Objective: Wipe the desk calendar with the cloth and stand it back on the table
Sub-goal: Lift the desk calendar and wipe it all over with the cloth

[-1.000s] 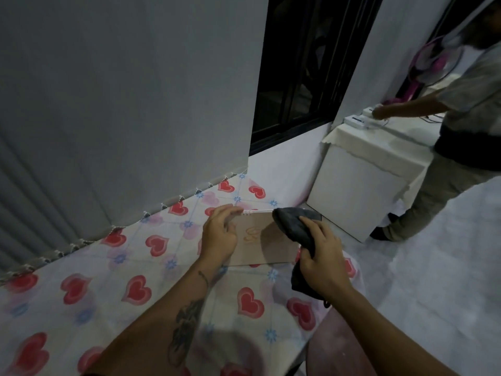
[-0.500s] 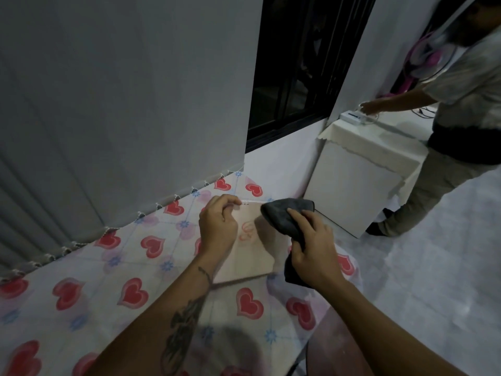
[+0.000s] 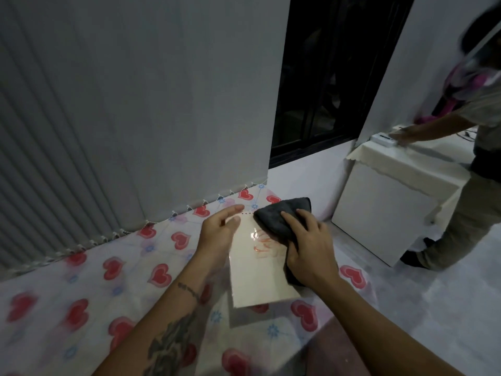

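Note:
The desk calendar [image 3: 257,278], a cream glossy card with red lettering and a spiral top edge, is lifted off the table and tilted, its lower edge nearest me. My left hand [image 3: 219,237] pinches its top left corner. My right hand [image 3: 309,248] presses a dark grey cloth [image 3: 279,218] flat against the calendar's upper right part. The cloth covers that corner and hangs down behind my palm. The table [image 3: 81,280] below wears a white cover with red hearts.
Grey vertical blinds [image 3: 108,118] hang close behind the table, and a dark window [image 3: 333,77] sits to their right. A white cabinet [image 3: 379,218] stands on the floor at right. Another person [image 3: 471,164] leans over it, reaching to its top.
The calendar has been turned from lying wide to standing long, and raised toward me. My right hand with the cloth has slid onto its upper face. The other person has shifted right.

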`<state>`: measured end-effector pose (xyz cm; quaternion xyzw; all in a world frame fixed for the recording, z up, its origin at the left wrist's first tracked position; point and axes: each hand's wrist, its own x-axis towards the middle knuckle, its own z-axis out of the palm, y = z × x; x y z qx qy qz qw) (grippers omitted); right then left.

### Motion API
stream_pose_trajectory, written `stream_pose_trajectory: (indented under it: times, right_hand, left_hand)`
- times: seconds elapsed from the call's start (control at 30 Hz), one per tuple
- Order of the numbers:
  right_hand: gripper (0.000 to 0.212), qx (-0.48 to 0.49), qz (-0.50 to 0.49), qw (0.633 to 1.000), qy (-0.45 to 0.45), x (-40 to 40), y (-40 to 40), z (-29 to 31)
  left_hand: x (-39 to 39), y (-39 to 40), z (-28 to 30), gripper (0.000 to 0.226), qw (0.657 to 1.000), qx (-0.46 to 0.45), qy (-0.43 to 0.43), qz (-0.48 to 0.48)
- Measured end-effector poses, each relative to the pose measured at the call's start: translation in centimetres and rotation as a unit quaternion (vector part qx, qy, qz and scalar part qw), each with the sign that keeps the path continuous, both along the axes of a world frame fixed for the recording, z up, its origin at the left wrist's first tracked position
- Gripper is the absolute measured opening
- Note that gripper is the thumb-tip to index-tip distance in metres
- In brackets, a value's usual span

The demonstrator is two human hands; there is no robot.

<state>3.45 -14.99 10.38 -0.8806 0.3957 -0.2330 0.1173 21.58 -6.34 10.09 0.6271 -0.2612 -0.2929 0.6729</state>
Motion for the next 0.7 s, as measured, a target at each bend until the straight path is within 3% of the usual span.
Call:
stream_pose_trajectory:
  times: [0.1,0.2,0.47,0.57,0.7]
  right_hand:
    - [0.054,-0.004,0.014,1.000,-0.007,-1.3,0.5,1.2]
    - [0.054,-0.020,0.037,0.998,-0.035,-2.5,1.5,2.3]
    - [0.058,-0.071,0.104,0.991,-0.041,-5.5,4.5,4.0]
    - [0.057,-0.103,0.149,0.983,-0.024,-7.5,5.3,3.7]
    - [0.053,-0.070,0.065,0.994,-0.059,-8.2,5.4,4.5]
  left_hand:
    - [-2.4,1.7,1.0,0.046,0.998,-0.049,0.014,-0.031]
    - [-4.7,2.8,1.8,0.045,0.996,-0.078,-0.030,0.044]
    - [-7.6,5.5,3.4,0.042,0.989,-0.110,-0.006,0.100]
    - [-7.5,7.0,4.6,0.039,0.985,-0.120,0.044,0.114]
    - [-7.8,9.1,5.5,0.036,0.985,-0.131,0.091,0.063]
